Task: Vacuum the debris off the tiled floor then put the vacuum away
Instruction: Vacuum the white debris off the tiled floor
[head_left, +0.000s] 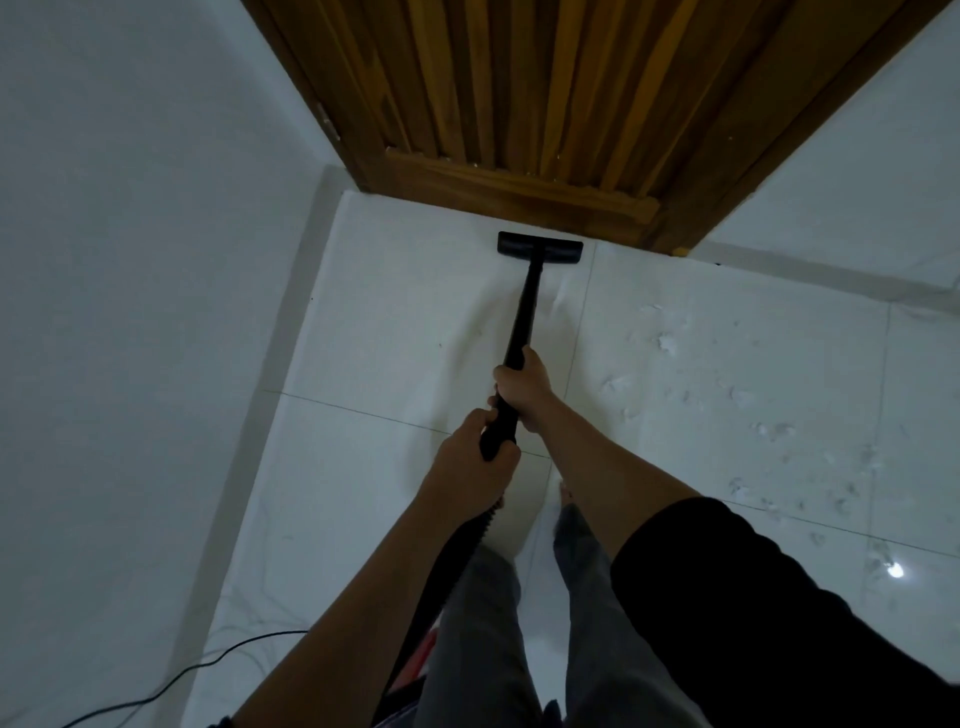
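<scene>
Right hand: your right hand (524, 387) is wrapped around the black vacuum wand (522, 332), fingers curled over it from the right, the higher of your two grips.
Left hand: your left hand (475, 454) is closed around the thicker lower end of the wand, just below the right hand; the two hands nearly touch.
Wand: it runs straight away from you, from your grip up to the floor head, tilted down toward the tiles.
Hose: a black ribbed hose (457, 566) leaves the wand under your left hand and drops back along your left forearm and leg.
Floor head: the flat black floor head (540, 248) lies on the white tiled floor (395, 332), just short of the bottom edge of the wooden door (519, 104), its long side parallel to the door.
Debris: pale scraps of debris (727, 395) are scattered over the tiles to the right of the wand, well apart from the floor head; the tile under the head looks free of scraps.
Legs: your grey trouser legs (587, 597) show below the hands, with a bare foot (565, 493) near the right forearm.
Cable: a thin black cable (197, 670) curves along the foot of the white wall (130, 312) at lower left.
Vacuum body: something red and dark (415, 670) shows beside your left leg; you cannot tell what it is.
</scene>
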